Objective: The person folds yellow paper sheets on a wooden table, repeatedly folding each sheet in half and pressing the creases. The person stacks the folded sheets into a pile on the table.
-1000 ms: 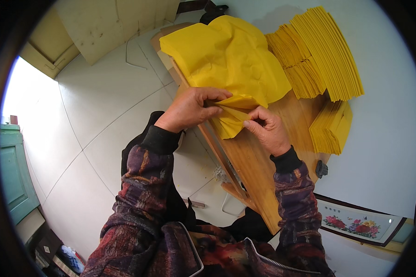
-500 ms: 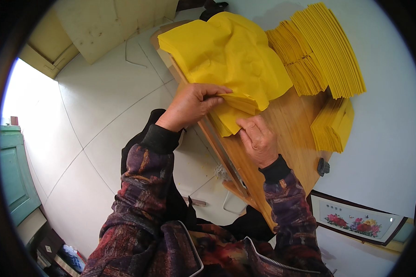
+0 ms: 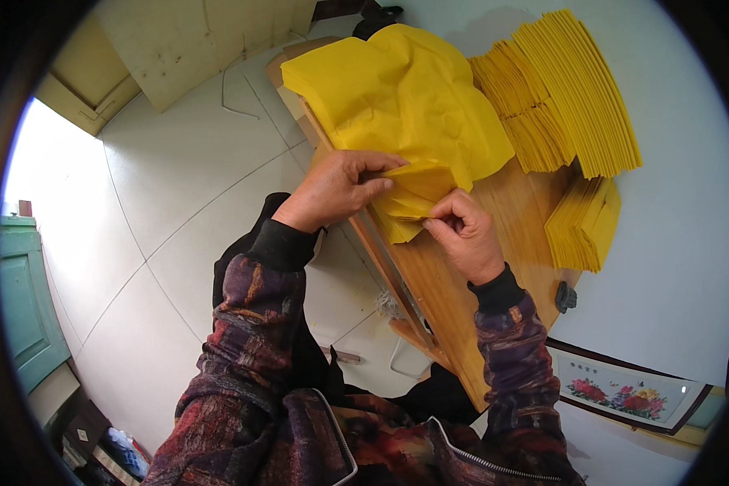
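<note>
A stack of thin yellow sheets (image 3: 381,97), limp and wrinkled like soft paper or cloth, lies over the far left end of a wooden table. Its near end has a folded yellow sheet (image 3: 421,188) lifted off the layers below. My left hand (image 3: 336,188) pinches that sheet's left side between thumb and fingers, above the table's left edge. At the fold's lower right corner, my right hand (image 3: 468,236) grips the edge with thumb and forefinger, the other fingers curled. Whether one layer or several are in the pinch I cannot tell.
Folded yellow bundles (image 3: 579,97) stand against the wall at the back right, with a smaller bundle (image 3: 583,223) nearer. A small dark object (image 3: 566,296) sits by the wooden tabletop's (image 3: 494,267) right edge. A framed flower picture (image 3: 624,389) is at lower right.
My right hand has shifted slightly up and right and now pinches the sheet's corner. The folded sheet stands wider and flatter between my hands. My left hand has barely moved.
</note>
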`<act>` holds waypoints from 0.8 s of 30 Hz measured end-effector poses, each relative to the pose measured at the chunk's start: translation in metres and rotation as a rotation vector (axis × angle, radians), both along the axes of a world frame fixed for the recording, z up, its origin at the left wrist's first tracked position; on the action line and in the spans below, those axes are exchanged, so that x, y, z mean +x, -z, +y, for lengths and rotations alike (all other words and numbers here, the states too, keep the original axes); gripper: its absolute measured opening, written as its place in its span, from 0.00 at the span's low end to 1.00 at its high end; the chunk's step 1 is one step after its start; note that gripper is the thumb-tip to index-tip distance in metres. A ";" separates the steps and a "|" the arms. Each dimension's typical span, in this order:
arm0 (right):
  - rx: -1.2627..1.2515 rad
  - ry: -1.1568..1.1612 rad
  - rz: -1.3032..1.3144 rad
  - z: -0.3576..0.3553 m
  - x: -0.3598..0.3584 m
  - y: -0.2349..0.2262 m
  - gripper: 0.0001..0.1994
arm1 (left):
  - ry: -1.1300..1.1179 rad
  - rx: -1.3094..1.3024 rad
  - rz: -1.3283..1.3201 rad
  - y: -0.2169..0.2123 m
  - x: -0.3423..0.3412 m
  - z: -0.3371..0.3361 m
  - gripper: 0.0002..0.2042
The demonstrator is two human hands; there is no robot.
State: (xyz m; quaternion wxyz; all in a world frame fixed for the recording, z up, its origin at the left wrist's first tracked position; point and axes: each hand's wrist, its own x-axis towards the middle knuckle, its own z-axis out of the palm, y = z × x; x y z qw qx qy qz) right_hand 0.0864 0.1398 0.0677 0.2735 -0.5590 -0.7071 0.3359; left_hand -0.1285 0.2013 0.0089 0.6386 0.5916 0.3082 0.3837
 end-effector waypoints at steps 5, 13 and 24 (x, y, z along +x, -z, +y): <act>-0.050 0.028 0.033 0.003 0.002 -0.003 0.07 | 0.064 0.033 -0.053 0.000 -0.005 -0.002 0.18; 0.175 0.077 -0.072 -0.005 -0.002 0.006 0.12 | -0.004 0.076 0.006 0.009 0.004 0.003 0.14; 0.606 -0.064 -0.429 -0.012 -0.003 0.013 0.14 | -0.054 0.016 0.116 0.000 0.004 0.002 0.11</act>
